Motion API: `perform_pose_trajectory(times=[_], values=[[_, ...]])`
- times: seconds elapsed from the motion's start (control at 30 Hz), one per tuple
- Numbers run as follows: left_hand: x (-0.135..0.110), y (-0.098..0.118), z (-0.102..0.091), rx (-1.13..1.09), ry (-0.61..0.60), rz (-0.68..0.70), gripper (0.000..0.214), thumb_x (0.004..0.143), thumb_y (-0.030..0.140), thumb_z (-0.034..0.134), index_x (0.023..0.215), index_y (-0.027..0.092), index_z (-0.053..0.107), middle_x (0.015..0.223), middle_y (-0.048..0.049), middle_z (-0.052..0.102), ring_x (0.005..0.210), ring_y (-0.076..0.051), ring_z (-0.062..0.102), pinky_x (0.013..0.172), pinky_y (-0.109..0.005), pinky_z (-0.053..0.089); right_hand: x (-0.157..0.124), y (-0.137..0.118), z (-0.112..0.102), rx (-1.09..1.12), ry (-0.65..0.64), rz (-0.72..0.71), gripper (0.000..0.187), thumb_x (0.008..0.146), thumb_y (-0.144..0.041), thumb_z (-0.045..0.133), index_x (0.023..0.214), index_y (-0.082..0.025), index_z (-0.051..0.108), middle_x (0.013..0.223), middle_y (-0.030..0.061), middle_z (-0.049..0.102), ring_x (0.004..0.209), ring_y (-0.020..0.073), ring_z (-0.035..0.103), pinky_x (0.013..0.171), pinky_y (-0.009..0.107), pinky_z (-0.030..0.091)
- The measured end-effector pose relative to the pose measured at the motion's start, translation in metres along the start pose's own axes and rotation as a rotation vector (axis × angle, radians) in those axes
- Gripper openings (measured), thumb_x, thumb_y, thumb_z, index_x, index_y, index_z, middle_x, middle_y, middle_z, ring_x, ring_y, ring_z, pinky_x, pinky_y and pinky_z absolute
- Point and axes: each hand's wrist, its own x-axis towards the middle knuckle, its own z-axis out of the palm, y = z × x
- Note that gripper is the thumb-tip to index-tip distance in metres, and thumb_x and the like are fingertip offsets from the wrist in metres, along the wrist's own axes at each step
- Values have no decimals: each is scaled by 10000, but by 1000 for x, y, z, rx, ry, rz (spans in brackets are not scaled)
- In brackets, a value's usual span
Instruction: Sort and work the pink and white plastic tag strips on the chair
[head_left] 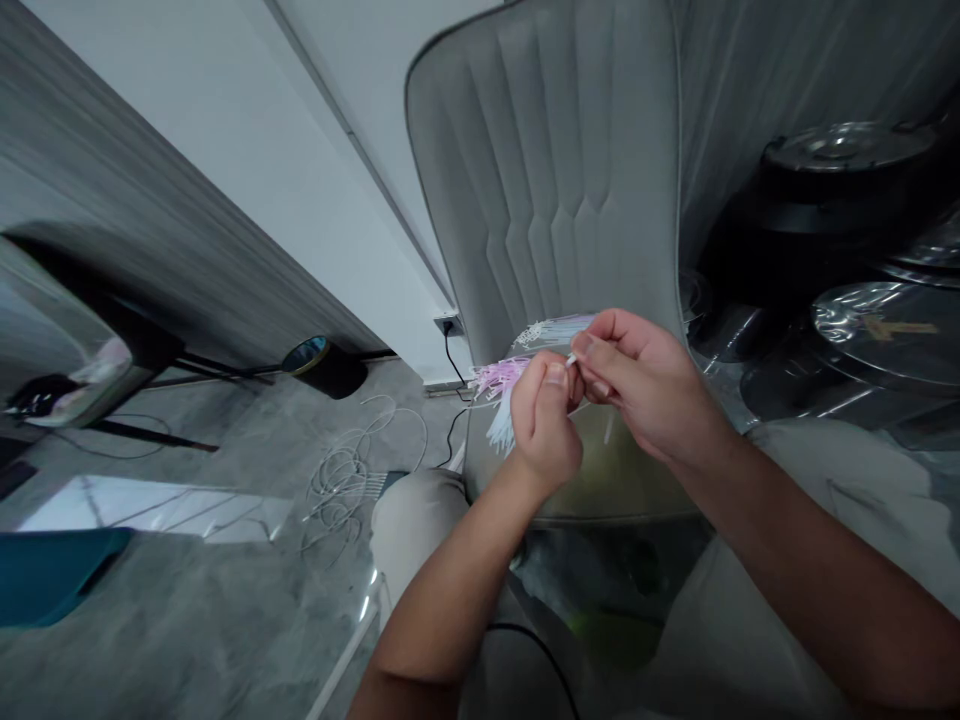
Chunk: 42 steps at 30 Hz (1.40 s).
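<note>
Left hand (546, 425) is clamped on a bunch of pinkish-white plastic strips (499, 388), right hand (637, 385) pinching a little white stem (571, 360), all in front of a grey padded chair (540, 170).

Smooth plastic cable ties (499, 385) (glossy), matt upholstered chair back (540, 170)

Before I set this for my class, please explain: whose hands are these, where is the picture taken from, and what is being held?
This picture comes from a camera worn on a person's head, looking down at their own bare hands. The left hand holds a bunch of thin pink and pale strands. The right hand pinches a small white end beside them. Ahead stands a grey padded chair, and a coil of white wire lies on the floor.
</note>
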Motion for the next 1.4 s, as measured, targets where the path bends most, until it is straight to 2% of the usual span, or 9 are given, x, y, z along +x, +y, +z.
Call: perform_pose_trajectory(times=[0.2, 0.43, 0.7, 0.9, 1.03, 1.23, 1.4], values=[[0, -3, -2, 18, 21, -11, 350, 944, 410, 477, 668, 199, 427, 562, 44, 343, 532, -104, 329, 508, -253, 279, 2, 2, -1, 3, -23, -3, 273, 802, -344, 745, 714, -174, 550, 520, -70, 491, 460, 41, 423, 436, 174, 342], [1, -3, -1, -46, 27, 5, 319, 955, 332, 466, 669, 192, 441, 559, 47, 344, 520, -96, 312, 498, -249, 262, 3, 5, -2, -6, -36, -4, 264, 820, -333, 727, 721, -178, 537, 516, -79, 480, 455, 39, 414, 437, 174, 332], [1, -3, -2, -3, 16, -6, 352, 957, 367, 465, 655, 194, 413, 557, 51, 316, 516, -95, 288, 497, -242, 268, 3, 4, 0, -9, -31, -19, 249, 822, -309, 712, 715, -177, 530, 523, -76, 493, 449, 41, 428, 432, 181, 339], [2, -4, -4, -1, -6, -3, 344, 961, 329, 461, 650, 191, 408, 561, 50, 318, 519, -93, 286, 506, -244, 269, 4, 3, -3, -42, -49, -6, 226, 833, -284, 698, 727, -175, 531, 534, -72, 518, 447, 37, 439, 423, 172, 327], [2, -5, -5, 88, -7, -29, 378, 954, 400, 460, 643, 198, 390, 560, 48, 318, 519, -98, 294, 517, -252, 289, 3, 1, -4, -109, -57, -20, 200, 848, -259, 677, 731, -172, 540, 549, -62, 548, 471, 44, 473, 440, 175, 344], [7, -5, -9, 198, -74, -38, 370, 960, 410, 448, 659, 199, 410, 583, 41, 349, 536, -101, 323, 517, -258, 285, 6, -7, -12, -210, -99, -40, 226, 845, -275, 682, 713, -169, 532, 577, -46, 569, 490, 49, 480, 447, 192, 333], [18, 9, -11, 285, -190, -94, 347, 962, 404, 464, 685, 196, 456, 633, 26, 406, 585, -107, 383, 542, -253, 331, 9, -13, -16, -169, -88, -49, 296, 829, -346, 712, 690, -171, 518, 540, -63, 504, 468, 39, 424, 431, 193, 298]])
